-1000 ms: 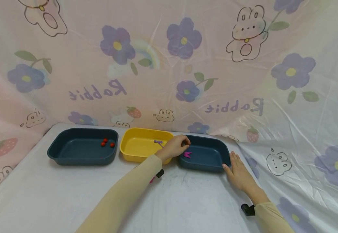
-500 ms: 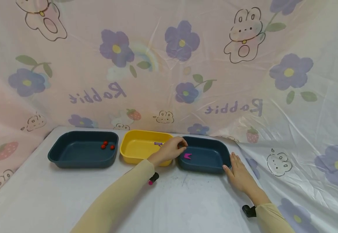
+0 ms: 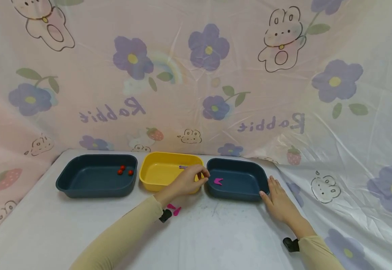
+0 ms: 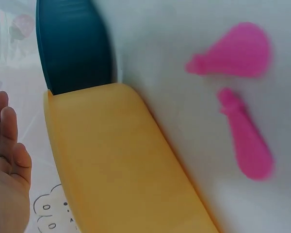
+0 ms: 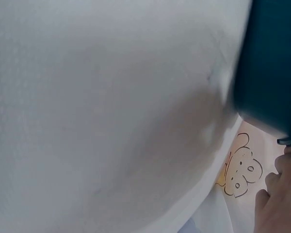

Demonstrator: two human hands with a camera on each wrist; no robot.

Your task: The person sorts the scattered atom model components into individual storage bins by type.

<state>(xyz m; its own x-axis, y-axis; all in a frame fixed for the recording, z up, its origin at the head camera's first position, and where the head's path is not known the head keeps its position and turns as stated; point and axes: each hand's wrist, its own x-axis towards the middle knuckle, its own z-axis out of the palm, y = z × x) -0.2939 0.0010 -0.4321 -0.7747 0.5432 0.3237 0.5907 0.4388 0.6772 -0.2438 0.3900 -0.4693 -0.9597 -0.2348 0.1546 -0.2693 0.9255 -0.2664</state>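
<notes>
My left hand (image 3: 187,180) hovers over the right end of the yellow tray (image 3: 152,185), fingers loosely bent, nothing visible in them. Thin purple pieces (image 3: 183,167) lie in that tray, partly hidden by the hand. My right hand (image 3: 279,200) rests straight-fingered against the right end of a dark blue tray (image 3: 243,195). Inside the blue tray is a small magenta V-shaped piece (image 3: 218,181). On the table below my left wrist lie two magenta pieces, one wide and fan-like (image 4: 245,51), the other a narrow teardrop (image 4: 247,141), both with a knobbed tip.
Another dark blue tray (image 3: 94,192) stands at the left, with small round red pieces (image 3: 130,172) near its right end. The three trays form a row on the white-covered table (image 3: 216,240). A patterned curtain (image 3: 168,86) hangs behind them.
My left hand has drawn back left from the right blue tray's edge to over the yellow tray. The magenta pieces on the table have come into sight. My right hand stays put.
</notes>
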